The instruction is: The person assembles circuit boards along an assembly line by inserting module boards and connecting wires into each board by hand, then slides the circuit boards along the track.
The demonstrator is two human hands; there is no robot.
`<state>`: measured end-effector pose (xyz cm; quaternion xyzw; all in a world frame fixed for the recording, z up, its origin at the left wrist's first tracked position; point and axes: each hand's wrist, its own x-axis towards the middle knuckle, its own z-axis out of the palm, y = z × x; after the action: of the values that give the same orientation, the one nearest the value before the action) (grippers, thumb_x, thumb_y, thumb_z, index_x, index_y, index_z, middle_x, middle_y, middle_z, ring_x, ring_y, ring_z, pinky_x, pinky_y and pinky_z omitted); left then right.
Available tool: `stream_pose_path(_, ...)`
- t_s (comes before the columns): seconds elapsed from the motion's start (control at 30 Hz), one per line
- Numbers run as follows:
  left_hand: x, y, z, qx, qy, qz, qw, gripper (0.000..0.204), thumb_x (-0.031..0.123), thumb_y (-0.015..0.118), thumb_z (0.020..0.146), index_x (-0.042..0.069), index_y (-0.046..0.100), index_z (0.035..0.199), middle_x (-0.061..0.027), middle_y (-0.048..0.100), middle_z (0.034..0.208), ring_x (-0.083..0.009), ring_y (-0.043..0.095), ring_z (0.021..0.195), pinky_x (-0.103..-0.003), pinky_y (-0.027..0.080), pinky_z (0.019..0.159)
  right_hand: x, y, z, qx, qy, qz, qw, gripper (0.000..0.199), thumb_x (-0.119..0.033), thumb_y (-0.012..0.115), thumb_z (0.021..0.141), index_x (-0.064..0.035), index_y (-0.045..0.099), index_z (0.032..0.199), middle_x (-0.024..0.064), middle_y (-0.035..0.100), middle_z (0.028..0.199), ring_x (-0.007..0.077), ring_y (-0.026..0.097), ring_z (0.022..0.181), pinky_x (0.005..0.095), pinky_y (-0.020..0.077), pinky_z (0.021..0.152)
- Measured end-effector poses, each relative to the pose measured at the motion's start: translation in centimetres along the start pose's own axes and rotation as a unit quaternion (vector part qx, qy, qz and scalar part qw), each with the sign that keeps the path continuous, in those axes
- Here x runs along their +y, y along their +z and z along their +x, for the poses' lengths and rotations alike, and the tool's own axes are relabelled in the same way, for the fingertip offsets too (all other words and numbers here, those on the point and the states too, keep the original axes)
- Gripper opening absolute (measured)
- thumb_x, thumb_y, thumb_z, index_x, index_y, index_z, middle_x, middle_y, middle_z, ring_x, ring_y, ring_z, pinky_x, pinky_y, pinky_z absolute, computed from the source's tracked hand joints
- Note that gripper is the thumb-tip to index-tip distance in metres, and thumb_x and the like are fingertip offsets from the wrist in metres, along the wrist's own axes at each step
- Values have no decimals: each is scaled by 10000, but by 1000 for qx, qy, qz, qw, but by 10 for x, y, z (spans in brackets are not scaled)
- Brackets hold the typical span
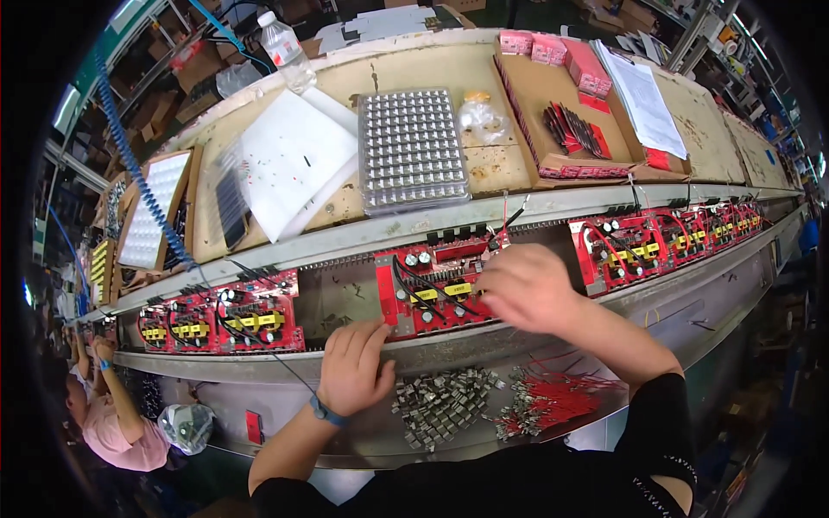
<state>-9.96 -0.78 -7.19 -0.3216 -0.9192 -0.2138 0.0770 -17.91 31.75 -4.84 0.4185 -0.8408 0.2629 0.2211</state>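
A red circuit board (406,298) with yellow-wrapped transformers, capacitors and black wires lies in the conveyor channel before me. My left hand (352,367) rests at the channel's near rail by the board's lower left corner, fingers stretched out and thumb apart. On that wrist is a blue strap (326,413) with a thin cord. Over the board's right side bends my right hand (528,289), its fingers curled together and slightly blurred; whatever lies between the fingertips is hidden. Below the rail sit a pile of small metal parts (445,404) and a heap of red-wired parts (553,401).
More red boards line the channel at left (250,319) and right (635,250). Behind it stand a clear tray of metal parts (413,147), white foam sheets (294,155), a bottle (287,52) and a cardboard box (540,129). A co-worker (121,423) works at far left.
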Motion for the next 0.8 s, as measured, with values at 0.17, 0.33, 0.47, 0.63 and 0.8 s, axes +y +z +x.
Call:
stream_pose_path(0.17, -9, 7, -12, 137, 29, 28, 990, 691, 209, 724, 820, -32, 453, 1408, -346, 404, 1520, -515, 474, 1328, -604, 380, 1092, -50, 58, 47, -74, -92, -85, 989, 369, -376, 755, 826, -106, 704, 1073, 49, 637, 1201, 260, 553, 1241, 543, 356, 1156)
stream_pose_path(0.33, -8, 7, -8, 144, 10, 35, 989, 706, 177, 703, 828, -35, 407, 1432, -365, 335, 1564, -544, 403, 1392, -635, 316, 1136, -60, 121, 69, -140, -51, -171, 974, 385, -406, 755, 803, -94, 763, 1029, 73, 659, 1091, 296, 563, 1199, 601, 228, 1238)
stream_pose_path(0.47, -9, 6, -7, 132, -6, 26, 991, 686, 110, 690, 806, -36, 425, 1422, -323, 397, 1534, -524, 421, 1384, -619, 322, 1135, -57, 115, 66, -180, -16, -150, 972, 343, -415, 753, 809, -84, 787, 894, 73, 646, 946, 306, 570, 1134, 628, 225, 1230)
stream_pose_path(0.63, -5, 3, -3, 96, -18, 20, 995, 618, 100, 693, 788, -27, 504, 1363, -236, 547, 1395, -438, 500, 1323, -575, 360, 1096, -39, 84, 35, -181, 21, -178, 967, 341, -423, 745, 834, -97, 768, 929, 60, 627, 991, 317, 560, 1171, 630, 246, 1215)
stream_pose_path(0.8, 0, 1, 3, 69, 12, 69, 995, 343, 79, 649, 797, 22, 648, 1135, -144, 653, 1193, -359, 571, 1213, -532, 378, 1067, -28, 57, 14, -202, 42, -229, 951, 326, -415, 727, 860, -110, 754, 973, 45, 637, 1052, 314, 531, 1247, 633, 243, 1210)
